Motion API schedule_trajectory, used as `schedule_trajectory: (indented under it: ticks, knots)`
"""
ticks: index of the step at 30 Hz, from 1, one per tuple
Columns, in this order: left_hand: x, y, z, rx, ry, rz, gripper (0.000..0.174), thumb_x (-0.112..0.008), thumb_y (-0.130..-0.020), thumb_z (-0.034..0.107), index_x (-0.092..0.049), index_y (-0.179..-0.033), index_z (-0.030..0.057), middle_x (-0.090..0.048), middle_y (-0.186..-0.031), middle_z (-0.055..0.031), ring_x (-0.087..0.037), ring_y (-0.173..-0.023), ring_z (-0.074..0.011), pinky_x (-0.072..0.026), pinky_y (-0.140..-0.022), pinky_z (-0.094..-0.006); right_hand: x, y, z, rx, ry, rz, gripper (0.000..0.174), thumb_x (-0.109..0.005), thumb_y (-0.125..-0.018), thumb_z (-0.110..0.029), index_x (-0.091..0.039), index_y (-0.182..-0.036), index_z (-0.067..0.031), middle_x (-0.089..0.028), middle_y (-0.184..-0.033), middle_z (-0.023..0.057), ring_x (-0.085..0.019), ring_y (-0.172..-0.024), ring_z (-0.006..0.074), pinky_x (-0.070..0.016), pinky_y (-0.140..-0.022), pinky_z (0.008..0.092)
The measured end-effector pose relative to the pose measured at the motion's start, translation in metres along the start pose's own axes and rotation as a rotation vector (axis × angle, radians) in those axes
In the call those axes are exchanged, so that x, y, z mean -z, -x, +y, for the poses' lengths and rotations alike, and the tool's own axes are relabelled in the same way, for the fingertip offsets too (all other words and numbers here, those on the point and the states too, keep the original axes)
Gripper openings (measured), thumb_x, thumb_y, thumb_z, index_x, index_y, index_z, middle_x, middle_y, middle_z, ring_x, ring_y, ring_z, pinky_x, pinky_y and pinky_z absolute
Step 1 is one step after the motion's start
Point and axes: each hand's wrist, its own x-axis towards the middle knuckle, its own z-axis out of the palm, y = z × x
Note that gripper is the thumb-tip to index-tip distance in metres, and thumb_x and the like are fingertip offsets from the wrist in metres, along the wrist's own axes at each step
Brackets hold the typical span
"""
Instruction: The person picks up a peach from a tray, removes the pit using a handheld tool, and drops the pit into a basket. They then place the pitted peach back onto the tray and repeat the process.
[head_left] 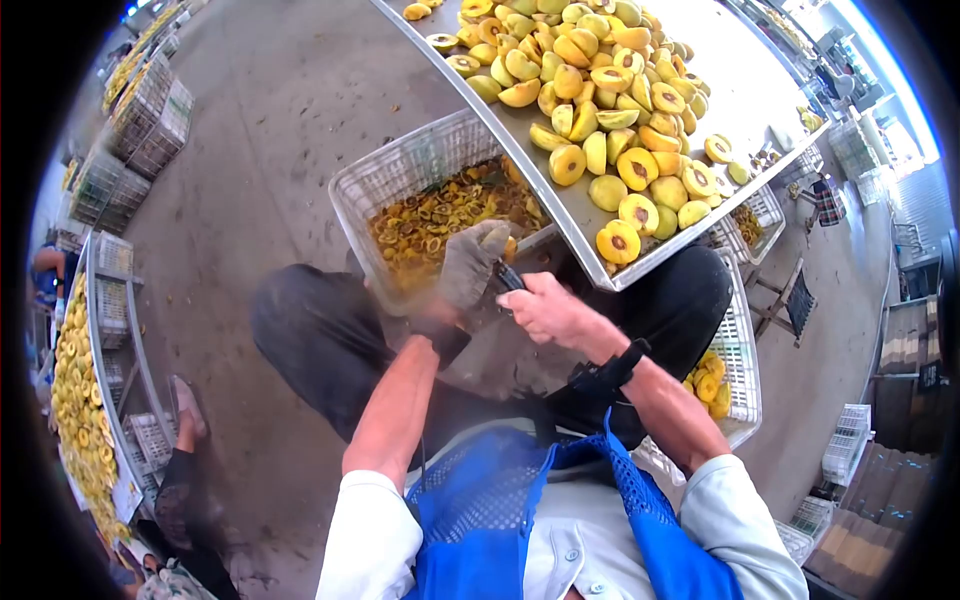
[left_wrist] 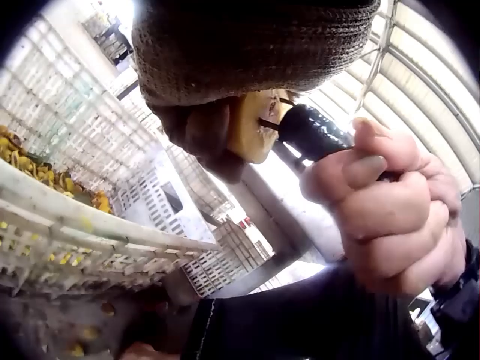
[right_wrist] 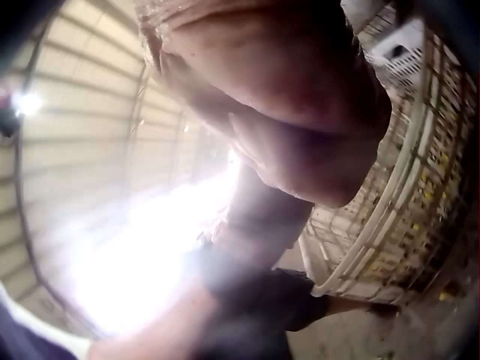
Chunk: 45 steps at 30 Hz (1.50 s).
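Observation:
In a grey knit glove, my left hand (head_left: pixel 472 262) holds a yellow peach half (left_wrist: pixel 255 127) by its edges, cut face turned toward the right hand. My bare right hand (head_left: pixel 555 310) has its fingers wrapped around a black-handled pitting tool (left_wrist: pixel 313 133). Thin metal at the tool's tip meets the cut face of the peach half. Both hands are above the near edge of a white crate (head_left: pixel 345 195) holding pit scraps and peach trimmings (head_left: pixel 430 215). In the right wrist view the right hand (right_wrist: pixel 277 97) hides the tool.
A metal-edged table (head_left: pixel 520 125) heaped with peach halves (head_left: pixel 600 90) stands ahead, its corner close to the right hand. Beside the right knee is another crate (head_left: pixel 742 370) with peach halves. Stacked crates (head_left: pixel 140 120) and another fruit table (head_left: pixel 110 440) line the left, near another person's foot (head_left: pixel 188 405).

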Motion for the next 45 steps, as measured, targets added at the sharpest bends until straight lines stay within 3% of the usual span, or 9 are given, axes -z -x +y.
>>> schedule_trajectory:
  ticks: [3, 6, 7, 9, 18, 35, 41, 43, 45]
  knots:
    - [0.001, -0.008, -0.011, 0.018, -0.009, 0.036, 0.033, -0.059, -0.102, 0.030, -0.071, -0.105, -0.0003, -0.068, -0.083, 0.0001, -0.057, -0.073, -0.0068, -0.0484, -0.068, -0.0261, 0.007, -0.015, 0.015, 0.150, 0.368, 0.181, 0.022, -0.063, -0.095, -0.021, -0.055, -0.083, -0.0055, -0.047, -0.061, -0.0013, -0.043, -0.045, 0.0125, -0.0337, -0.041, 0.0298]
    - [0.006, -0.014, -0.048, -0.044, -0.159, 0.075, 0.028, -0.058, -0.101, 0.026, -0.071, -0.103, 0.0016, -0.066, -0.077, -0.0110, -0.059, -0.070, -0.0121, -0.0482, -0.065, -0.0327, 0.019, -0.031, 0.042, 0.574, 0.755, 0.312, 0.030, -0.065, -0.092, -0.026, -0.061, -0.093, 0.0038, -0.046, -0.060, 0.0050, -0.051, -0.054, 0.0209, -0.0448, -0.054, 0.0372]
    - [0.004, -0.013, -0.039, 0.043, -0.106, 0.075, 0.032, -0.057, -0.102, 0.029, -0.072, -0.102, 0.0012, -0.069, -0.081, -0.0091, -0.061, -0.071, -0.0121, -0.0485, -0.065, -0.0323, 0.006, -0.015, 0.020, 0.383, 0.540, 0.201, 0.022, -0.061, -0.096, -0.018, -0.055, -0.080, -0.0043, -0.051, -0.064, -0.0013, -0.045, -0.052, 0.0083, -0.0361, -0.045, 0.0280]
    - [0.003, -0.010, -0.019, 0.074, 0.050, 0.025, 0.039, -0.054, -0.104, 0.035, -0.072, -0.104, 0.0005, -0.070, -0.084, -0.0050, -0.061, -0.072, -0.0110, -0.0488, -0.065, -0.0302, -0.002, -0.003, 0.001, 0.089, 0.182, 0.118, 0.026, -0.061, -0.100, -0.020, -0.049, -0.078, -0.0104, -0.043, -0.061, -0.0062, -0.039, -0.046, 0.0048, -0.0293, -0.040, 0.0240]
    - [0.011, -0.018, -0.043, 0.056, 0.235, 0.073, 0.047, -0.046, -0.108, 0.041, -0.070, -0.110, -0.0001, -0.070, -0.091, -0.0048, -0.064, -0.078, -0.0101, -0.0546, -0.069, -0.0266, 0.009, -0.024, 0.008, 0.046, -0.266, -0.089, 0.025, -0.062, -0.101, -0.017, -0.046, -0.082, -0.0162, -0.037, -0.061, -0.0103, -0.033, -0.043, 0.0013, -0.0234, -0.038, 0.0214]
    - [0.024, -0.048, -0.084, 0.436, 0.719, 0.357, 0.044, -0.043, -0.108, 0.037, -0.068, -0.109, 0.0011, -0.072, -0.089, -0.0117, -0.068, -0.074, -0.0243, -0.0575, -0.066, -0.0355, -0.001, -0.072, 0.028, 0.163, -0.104, 0.088, 0.019, -0.058, -0.099, -0.019, -0.046, -0.085, -0.0134, -0.036, -0.059, -0.0087, -0.031, -0.041, 0.0038, -0.0241, -0.037, 0.0235]
    - [0.024, -0.053, -0.088, 0.585, 0.847, 0.429, 0.041, -0.051, -0.104, 0.044, -0.066, -0.100, 0.0066, -0.071, -0.087, -0.0108, -0.067, -0.073, -0.0282, -0.0581, -0.069, -0.0410, 0.009, -0.092, 0.047, 0.458, 0.176, 0.195, 0.014, -0.059, -0.095, -0.014, -0.050, -0.087, -0.0071, -0.044, -0.061, -0.0035, -0.040, -0.045, 0.0087, -0.0316, -0.041, 0.0277]
    - [0.022, -0.053, -0.090, 0.658, 0.883, 0.508, 0.040, -0.053, -0.102, 0.047, -0.065, -0.099, 0.0084, -0.071, -0.087, -0.0120, -0.067, -0.075, -0.0324, -0.0577, -0.071, -0.0458, 0.010, -0.095, 0.048, 0.757, 0.498, 0.331, 0.012, -0.060, -0.093, -0.013, -0.053, -0.090, -0.0024, -0.051, -0.066, 0.0017, -0.048, -0.056, 0.0138, -0.0405, -0.052, 0.0315]
    - [0.022, -0.054, -0.090, 0.669, 0.910, 0.517, 0.041, -0.053, -0.102, 0.048, -0.065, -0.101, 0.0089, -0.071, -0.087, -0.0131, -0.067, -0.076, -0.0342, -0.0577, -0.072, -0.0476, 0.012, -0.096, 0.048, 0.761, 0.514, 0.326, 0.013, -0.060, -0.092, -0.013, -0.054, -0.092, -0.0011, -0.053, -0.069, 0.0036, -0.050, -0.061, 0.0146, -0.0428, -0.058, 0.0324]
